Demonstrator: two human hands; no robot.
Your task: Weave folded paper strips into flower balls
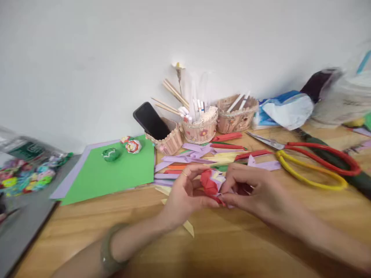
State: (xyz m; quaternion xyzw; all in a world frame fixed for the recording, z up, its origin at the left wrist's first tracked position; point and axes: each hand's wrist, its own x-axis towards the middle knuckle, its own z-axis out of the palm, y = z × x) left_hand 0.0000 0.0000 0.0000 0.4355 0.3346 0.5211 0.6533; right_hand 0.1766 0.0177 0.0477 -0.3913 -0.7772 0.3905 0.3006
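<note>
A small folded-paper piece (209, 183) in red, lilac and white is held between both hands above the wooden table. My left hand (185, 191), with a ring and a bangle, curls its fingers and thumb round the red side. From the right, my right hand (243, 185) pinches the lilac side and lower edge of the same piece. Fingers hide part of it, and the picture is slightly blurred. Just behind the hands lie several folded paper strips (199, 150) in lilac, red, yellow and green. A pale yellow strip (189, 227) rests below my left wrist.
Scissors (278, 146) with red and yellow handles lie at right. Three wooden baskets (199, 131) by the wall hold a phone (152, 120), sticks and pens. Green paper (130, 173) at left carries small paper balls (111, 155). Colourful pieces (29, 175) lie far left on a grey surface.
</note>
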